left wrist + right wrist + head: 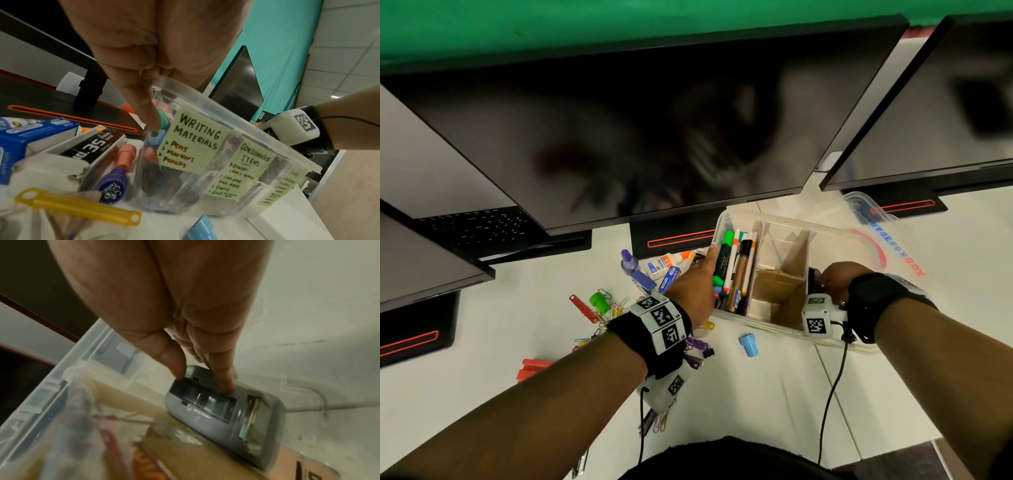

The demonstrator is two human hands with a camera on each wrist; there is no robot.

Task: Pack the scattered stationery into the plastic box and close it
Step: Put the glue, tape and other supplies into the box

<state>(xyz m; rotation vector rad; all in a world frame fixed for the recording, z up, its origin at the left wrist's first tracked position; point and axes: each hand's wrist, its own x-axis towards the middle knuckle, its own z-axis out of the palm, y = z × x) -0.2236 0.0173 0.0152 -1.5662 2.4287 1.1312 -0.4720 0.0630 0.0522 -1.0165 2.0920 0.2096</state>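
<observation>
Both forearms are bare. The left hand (697, 281) has a black wristband (654, 337) behind it, ringed with white square tags printed in black codes, and a white camera block under the band trails a thin black cable. The right hand (834, 279) has a like black band (876, 301), its white coded cube (817, 315) on the side nearer the left wristband, with a black cable hanging down

Clear plastic box (787, 224) open, cardboard-divided; pens, markers (734, 270) in left compartment.
</observation>
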